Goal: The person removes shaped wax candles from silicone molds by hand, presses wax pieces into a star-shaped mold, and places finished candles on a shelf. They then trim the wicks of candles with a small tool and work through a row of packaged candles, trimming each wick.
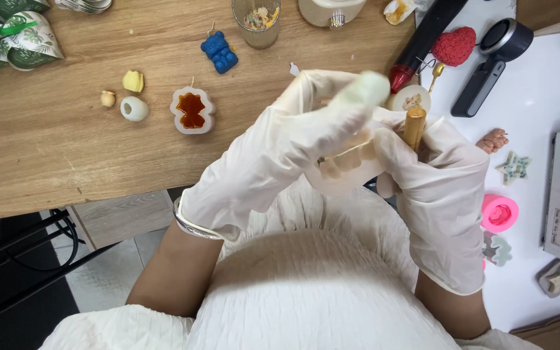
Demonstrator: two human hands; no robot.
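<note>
Close over the lap, the gloved right hand [439, 188] is curled tight round a wooden-handled tool [414, 126] and the edge of a translucent mould [345, 165]. The gloved left hand [293, 146] pinches the mould's other side, fingers partly bent. Beyond, a bear-shaped mould [192, 111] and blue bear candle [219, 52] lie on the wooden table [46, 142].

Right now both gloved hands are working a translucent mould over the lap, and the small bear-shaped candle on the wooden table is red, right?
Not quite: the small bear-shaped candle on the wooden table is blue, as the head view shows. The rest holds.
</note>
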